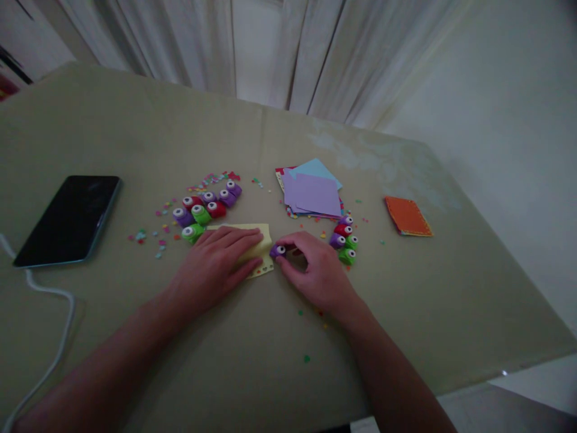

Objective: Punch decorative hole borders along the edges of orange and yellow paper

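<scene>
My left hand [216, 261] lies flat, fingers stretched out, on a pale yellow paper sheet [264, 240] near the table's middle. My right hand [315, 267] is closed around a small purple paper punch [277, 250] set at the sheet's right edge. Small punched holes show along the sheet's lower right edge. A cluster of purple, red and green punches [205, 207] sits just beyond my left hand. Another small group of punches [345, 237] lies right of my right hand.
A stack of coloured paper squares [311, 192] lies behind the hands. An orange pad [408, 216] is at the right. A black phone [67, 219] with a white cable [49, 300] lies at the left. Confetti bits [157, 231] are scattered on the beige table [406, 300].
</scene>
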The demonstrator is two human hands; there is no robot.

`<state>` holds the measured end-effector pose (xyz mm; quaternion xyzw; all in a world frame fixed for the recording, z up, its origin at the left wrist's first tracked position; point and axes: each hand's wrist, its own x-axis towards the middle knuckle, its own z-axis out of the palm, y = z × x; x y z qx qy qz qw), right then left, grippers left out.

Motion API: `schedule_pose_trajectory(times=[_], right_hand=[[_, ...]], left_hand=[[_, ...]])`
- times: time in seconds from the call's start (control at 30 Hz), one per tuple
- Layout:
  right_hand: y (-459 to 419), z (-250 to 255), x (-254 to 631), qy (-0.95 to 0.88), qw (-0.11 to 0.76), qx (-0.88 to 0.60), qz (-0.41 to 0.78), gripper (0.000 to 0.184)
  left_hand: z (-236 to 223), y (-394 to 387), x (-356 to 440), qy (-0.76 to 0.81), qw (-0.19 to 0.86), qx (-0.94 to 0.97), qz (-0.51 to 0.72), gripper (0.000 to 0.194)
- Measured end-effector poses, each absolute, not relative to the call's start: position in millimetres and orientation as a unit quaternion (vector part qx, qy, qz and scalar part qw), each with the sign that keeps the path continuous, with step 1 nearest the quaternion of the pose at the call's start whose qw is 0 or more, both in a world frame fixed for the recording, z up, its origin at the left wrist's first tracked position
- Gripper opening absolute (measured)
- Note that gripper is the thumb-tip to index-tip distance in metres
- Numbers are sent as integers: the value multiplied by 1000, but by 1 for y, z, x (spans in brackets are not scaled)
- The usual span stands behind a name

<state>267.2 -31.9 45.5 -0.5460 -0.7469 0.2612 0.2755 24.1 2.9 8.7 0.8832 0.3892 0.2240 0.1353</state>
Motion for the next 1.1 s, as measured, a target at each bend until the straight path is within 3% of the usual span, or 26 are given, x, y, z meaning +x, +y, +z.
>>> schedule_pose_trajectory(times=[1.1], right_hand=[[-29,40,267,-751,312,-537,225,16]], left_hand=[[14,4,25,383,129,873,271,29]])
